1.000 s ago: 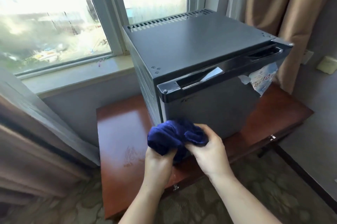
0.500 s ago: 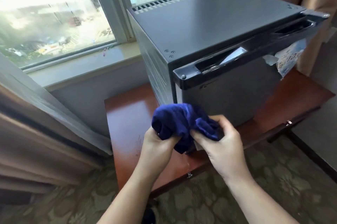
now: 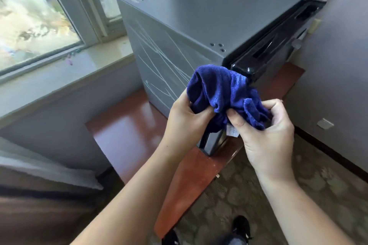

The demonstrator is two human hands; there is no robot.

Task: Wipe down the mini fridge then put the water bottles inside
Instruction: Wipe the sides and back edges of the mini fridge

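Higher than a moment ago, the blue cloth [image 3: 221, 89] sits bunched just before the front corner of the shut mini fridge [image 3: 209, 21] on the tabletop [image 3: 123, 125], your left hand [image 3: 185, 117] and right hand [image 3: 266, 131] both pinching it, so wiping seems about to start.

Matt grey metal mini fridge [image 3: 209, 25] with scratched side, fuzzy blue terry cloth [image 3: 223, 93], glossy reddish wood table [image 3: 123, 125]

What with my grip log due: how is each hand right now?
Left hand: closed, gripping the blue cloth.
Right hand: closed, pinching the blue cloth.
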